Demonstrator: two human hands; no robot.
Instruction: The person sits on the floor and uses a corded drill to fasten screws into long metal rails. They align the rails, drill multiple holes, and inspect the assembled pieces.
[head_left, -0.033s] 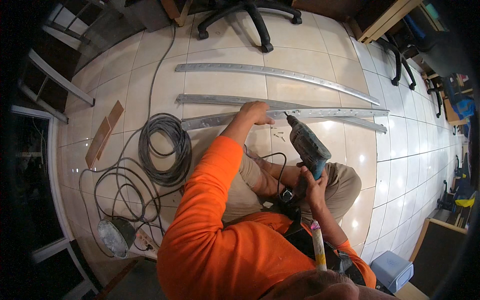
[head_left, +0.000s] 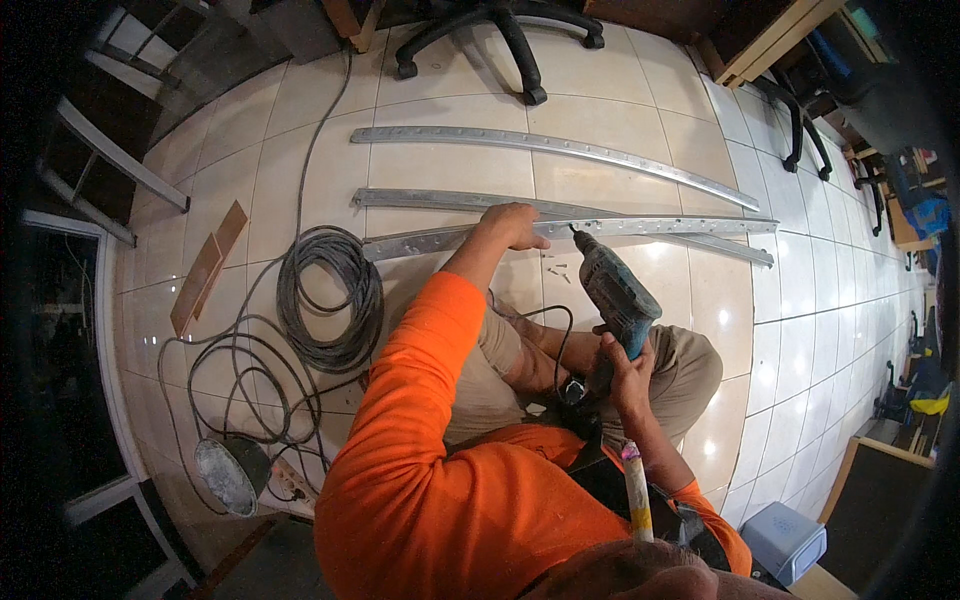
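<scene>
My left hand (head_left: pixel 512 224) grips the nearest perforated metal channel (head_left: pixel 650 226) from above, its fingers wrapped over the strip. In my right hand (head_left: pixel 630 368) is a power drill (head_left: pixel 618 292), held by its handle. The drill points up and left, and its tip meets the channel's near edge, to the right of my left hand; whether it is inside a hole I cannot tell. A second metal channel (head_left: pixel 420 199) passes beneath the gripped one at an angle. Several small screws (head_left: pixel 562 272) lie on the tiles between my left hand and the drill.
Farther off lies a third metal channel (head_left: pixel 560 143). Coiled black cable (head_left: pixel 330 300) sits at left, near brown board pieces (head_left: pixel 208 268), a round metal container (head_left: pixel 232 476) and a power strip (head_left: pixel 290 482). A chair base (head_left: pixel 500 30) stands at the far side, a greyish-blue bin (head_left: pixel 783 542) lower right.
</scene>
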